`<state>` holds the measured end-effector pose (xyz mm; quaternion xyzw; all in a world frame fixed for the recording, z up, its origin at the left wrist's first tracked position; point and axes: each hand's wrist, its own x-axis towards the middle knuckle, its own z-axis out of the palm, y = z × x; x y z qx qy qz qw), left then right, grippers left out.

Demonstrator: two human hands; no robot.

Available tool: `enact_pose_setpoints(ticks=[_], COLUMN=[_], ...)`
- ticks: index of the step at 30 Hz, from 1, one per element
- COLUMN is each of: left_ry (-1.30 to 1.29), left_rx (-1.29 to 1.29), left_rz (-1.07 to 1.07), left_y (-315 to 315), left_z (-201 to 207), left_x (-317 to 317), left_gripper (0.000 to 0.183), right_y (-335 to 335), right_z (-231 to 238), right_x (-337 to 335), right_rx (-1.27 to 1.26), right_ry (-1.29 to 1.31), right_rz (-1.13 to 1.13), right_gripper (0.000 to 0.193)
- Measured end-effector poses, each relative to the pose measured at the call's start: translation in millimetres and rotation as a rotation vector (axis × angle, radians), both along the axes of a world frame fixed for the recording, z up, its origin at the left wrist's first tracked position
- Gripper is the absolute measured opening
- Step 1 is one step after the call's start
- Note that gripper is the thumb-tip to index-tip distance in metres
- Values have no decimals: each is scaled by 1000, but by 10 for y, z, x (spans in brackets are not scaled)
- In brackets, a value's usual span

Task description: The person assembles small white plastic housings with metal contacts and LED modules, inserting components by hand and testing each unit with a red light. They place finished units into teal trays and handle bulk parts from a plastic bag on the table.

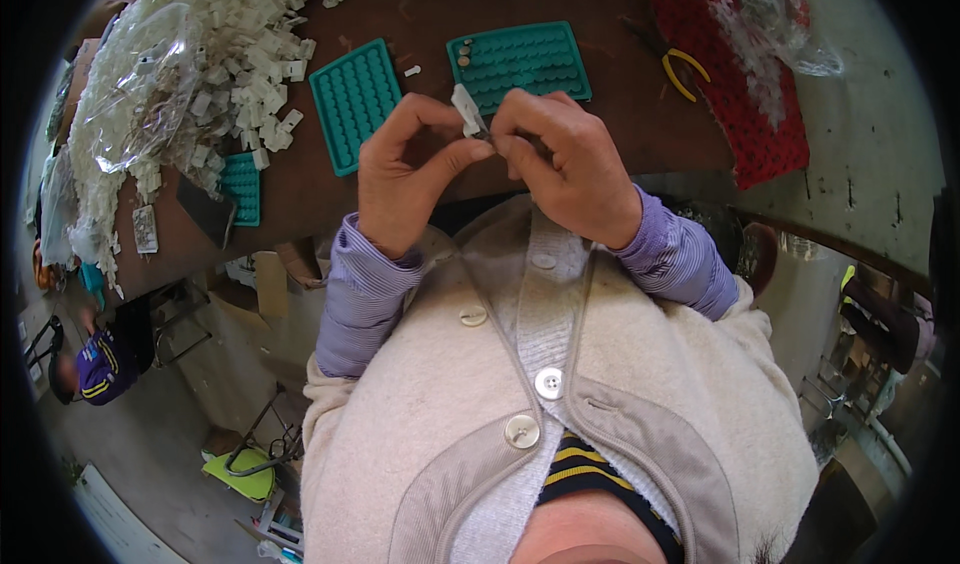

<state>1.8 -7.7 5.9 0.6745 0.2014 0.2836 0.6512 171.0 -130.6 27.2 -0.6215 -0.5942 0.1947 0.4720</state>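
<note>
My left hand (408, 179) is closed in a pinch, holding a small white plastic part (465, 109) upright between thumb and forefinger. Right beside it, my right hand (575, 164) has its thumb and fingers pressed together at the part's lower end. Whatever my right fingertips grip there is mostly hidden. Both hands are over the near edge of the brown table, just in front of two green ribbed trays. The left tray (352, 109) stands at a slant. In the right tray (530, 62), a few small round pieces (463, 56) lie at its left end.
A large heap of white plastic parts (265, 84) fills the table's left side, partly under a clear bag (150, 74). A smaller green tray (241, 189) is at its near edge. Yellow-handled pliers (680, 76) and a red patterned cloth (765, 149) lie to the right.
</note>
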Motion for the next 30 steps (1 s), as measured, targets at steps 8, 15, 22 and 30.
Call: enact_pose_setpoints(ticks=[8, 15, 22, 30], left_ry=[393, 230, 119, 59], left_rx=[446, -98, -344, -369], left_rz=[10, 114, 112, 129], left_y=[-161, -396, -371, -348], left_z=[221, 181, 157, 39], left_x=[-13, 183, 186, 201], left_gripper=[23, 13, 21, 13], right_y=[-119, -235, -262, -234], right_z=[-35, -81, -85, -65], right_x=[130, 198, 127, 35], right_rx=[93, 174, 58, 103], right_ry=[-247, -301, -112, -41], right_rz=[92, -152, -216, -268], right_gripper=[16, 17, 14, 11])
